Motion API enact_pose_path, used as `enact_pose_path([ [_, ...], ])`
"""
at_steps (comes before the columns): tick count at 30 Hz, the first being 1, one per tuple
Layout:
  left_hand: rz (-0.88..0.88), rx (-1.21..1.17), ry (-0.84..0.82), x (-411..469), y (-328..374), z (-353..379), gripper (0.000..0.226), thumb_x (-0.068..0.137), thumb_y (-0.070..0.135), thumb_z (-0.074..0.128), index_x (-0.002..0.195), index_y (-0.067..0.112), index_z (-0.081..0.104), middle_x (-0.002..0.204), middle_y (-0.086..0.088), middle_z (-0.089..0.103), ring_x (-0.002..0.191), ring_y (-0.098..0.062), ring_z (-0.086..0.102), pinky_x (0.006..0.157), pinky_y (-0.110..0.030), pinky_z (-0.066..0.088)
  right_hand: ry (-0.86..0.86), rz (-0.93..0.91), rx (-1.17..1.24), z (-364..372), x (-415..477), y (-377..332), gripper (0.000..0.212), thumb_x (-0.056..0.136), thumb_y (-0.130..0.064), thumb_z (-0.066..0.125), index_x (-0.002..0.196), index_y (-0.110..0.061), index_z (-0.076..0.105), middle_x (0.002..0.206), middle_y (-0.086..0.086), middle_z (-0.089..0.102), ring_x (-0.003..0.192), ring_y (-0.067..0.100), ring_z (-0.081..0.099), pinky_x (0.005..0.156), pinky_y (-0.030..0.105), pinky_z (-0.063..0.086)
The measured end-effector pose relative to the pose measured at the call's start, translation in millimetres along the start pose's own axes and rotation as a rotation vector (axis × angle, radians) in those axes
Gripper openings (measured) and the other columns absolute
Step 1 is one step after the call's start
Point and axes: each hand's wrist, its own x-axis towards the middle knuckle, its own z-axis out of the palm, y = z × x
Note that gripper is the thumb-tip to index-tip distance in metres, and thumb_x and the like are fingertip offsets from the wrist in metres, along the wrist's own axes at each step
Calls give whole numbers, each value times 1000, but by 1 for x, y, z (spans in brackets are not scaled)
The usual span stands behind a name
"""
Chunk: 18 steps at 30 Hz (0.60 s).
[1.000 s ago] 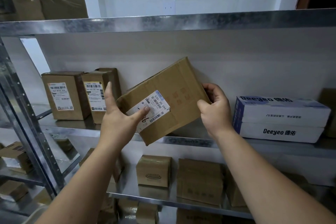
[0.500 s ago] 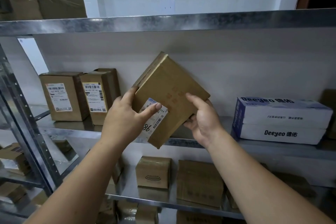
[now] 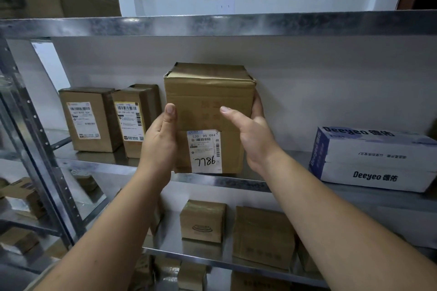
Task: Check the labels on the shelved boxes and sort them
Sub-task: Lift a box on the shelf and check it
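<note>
A person steadies a brown box (image 3: 208,101) on the middle shelf (image 3: 248,184) of a metal rack during a label check. The box stands upright with its long axis running 12 to 6 o'clock. Its shipping label (image 3: 205,151) faces outward low on the front, at about 6 o'clock on that face. The label carries the print "530 D5 094" and what look like the handwritten digits 7786.

The box sits squarely between the 2 hands, so neither is nearer. The left hand (image 3: 160,139) clasps it from 9 o'clock, with the palm along the side and the thumb laid on the front panel. Its other fingers are hidden behind the cardboard. The right hand (image 3: 255,134) grasps it from 3 o'clock, fingers wrapped round the far edge and thumb reaching across the front toward 10 o'clock. Whether the base bears fully on the shelf or hangs just above it cannot be told.

2 labelled boxes (image 3: 87,120) stand just beside it at 9 o'clock, and a white Deeyeo carton (image 3: 373,160) lies well apart at 4 o'clock. With the label readable, the next move is probably a slide toward 1 of those neighbours.
</note>
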Motion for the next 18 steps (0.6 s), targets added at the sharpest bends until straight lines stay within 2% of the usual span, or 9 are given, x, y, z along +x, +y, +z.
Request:
enact_pose_path([
  [3,-32,-30,18,6,-1,-2,66,83,93,53,120,42,73,123,14,79,122,-18,72,112,-55,53,-8,-9,-28,5,4,2,69,99,-24,79,156,-40,43,116,-31,74,102,-18,68,77,5,51],
  [6,-53,-46,31,11,-1,-1,64,83,91,53,118,41,73,123,13,79,123,-17,71,114,-54,52,-1,3,-59,10,9,3,66,99,-30,80,152,-42,42,121,-30,69,95,-23,65,82,10,45],
  [10,-75,-55,35,20,-7,-1,84,77,99,55,131,37,71,128,10,78,126,-20,70,114,-55,51,26,-3,-87,14,16,7,65,99,-32,80,152,-41,45,127,-26,70,102,-17,67,88,17,46],
  [13,-114,-73,55,25,-10,2,58,90,87,52,117,39,70,124,9,77,124,-21,70,113,-55,53,51,-8,-95,19,18,13,68,98,-35,81,155,-42,44,130,-24,72,110,-10,69,98,22,49],
  [16,-123,-68,75,29,-15,4,56,91,84,49,118,39,68,125,12,75,126,-19,68,117,-52,49,63,15,-88,20,19,17,77,93,-52,81,157,-43,40,137,-23,69,128,1,64,115,36,47],
  [18,-118,-44,77,31,-15,3,67,83,91,50,116,37,70,122,12,76,123,-18,69,117,-51,50,73,53,-72,22,19,14,82,92,-69,74,159,-41,36,138,-26,61,134,3,55,115,37,40],
])
